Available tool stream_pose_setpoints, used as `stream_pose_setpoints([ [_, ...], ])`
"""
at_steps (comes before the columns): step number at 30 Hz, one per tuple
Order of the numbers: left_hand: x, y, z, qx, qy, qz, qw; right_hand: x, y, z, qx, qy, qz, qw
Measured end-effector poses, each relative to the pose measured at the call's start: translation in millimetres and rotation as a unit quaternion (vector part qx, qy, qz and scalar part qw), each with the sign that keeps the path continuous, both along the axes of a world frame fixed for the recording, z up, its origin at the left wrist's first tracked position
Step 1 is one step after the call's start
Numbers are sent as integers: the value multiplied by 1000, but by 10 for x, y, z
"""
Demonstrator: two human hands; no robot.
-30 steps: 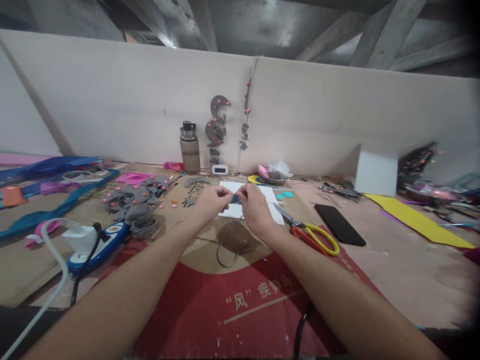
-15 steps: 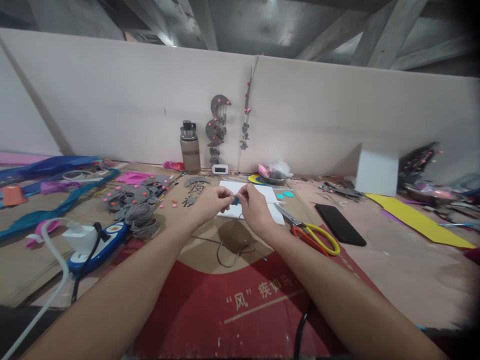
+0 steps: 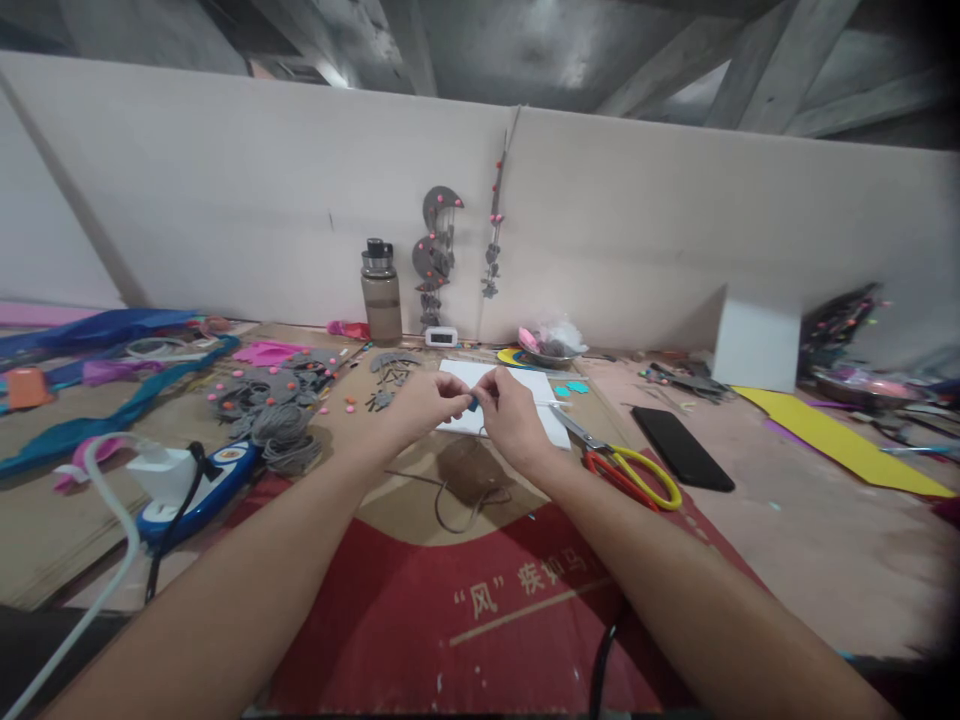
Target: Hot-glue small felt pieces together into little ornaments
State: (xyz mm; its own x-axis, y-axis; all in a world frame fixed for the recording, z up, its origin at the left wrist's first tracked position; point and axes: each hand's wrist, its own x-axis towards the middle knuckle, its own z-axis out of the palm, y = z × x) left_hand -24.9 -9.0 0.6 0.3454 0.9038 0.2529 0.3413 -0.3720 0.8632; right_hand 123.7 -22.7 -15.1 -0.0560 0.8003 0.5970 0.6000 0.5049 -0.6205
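My left hand [image 3: 435, 405] and my right hand [image 3: 510, 412] meet over a white sheet [image 3: 551, 425], fingers pinched together. Between the fingertips shows a small dark blue piece [image 3: 473, 404], too small and covered to name further. Both hands are closed on it. A thin grey cord [image 3: 442, 512] lies in a loop below the hands, on the cardboard; its upper end runs up toward my right hand. Right of that hand lie scissors [image 3: 630, 470] with a yellow and a red handle, blades on the sheet's edge. Small turquoise cut-outs [image 3: 576, 387] are behind them.
A black phone [image 3: 681, 448] and a yellow sheet [image 3: 840, 440] lie to the right. On the left are a blue power strip [image 3: 202, 505] with cables, grey cord bundles [image 3: 283, 435] and felt pieces with pink dots. A water bottle [image 3: 382, 305] stands by the white partition.
Almost nothing differs. The hands stay pinched on the blue piece in the same place, and the view has shifted very slightly.
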Motion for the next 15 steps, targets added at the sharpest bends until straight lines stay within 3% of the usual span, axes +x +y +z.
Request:
stream_pose_setpoints([
  [6, 9, 28, -40, 52, 26, 33, 998, -1, 26, -5, -17, 14, 21, 1000],
  [10, 4, 56, -66, 40, 9, 38, 998, 21, 75, 15, -69, 49, 46, 995],
  [15, -10, 68, -56, 26, -7, 48, 999, 52, 90, 67, -73, 42, 57, 995],
])
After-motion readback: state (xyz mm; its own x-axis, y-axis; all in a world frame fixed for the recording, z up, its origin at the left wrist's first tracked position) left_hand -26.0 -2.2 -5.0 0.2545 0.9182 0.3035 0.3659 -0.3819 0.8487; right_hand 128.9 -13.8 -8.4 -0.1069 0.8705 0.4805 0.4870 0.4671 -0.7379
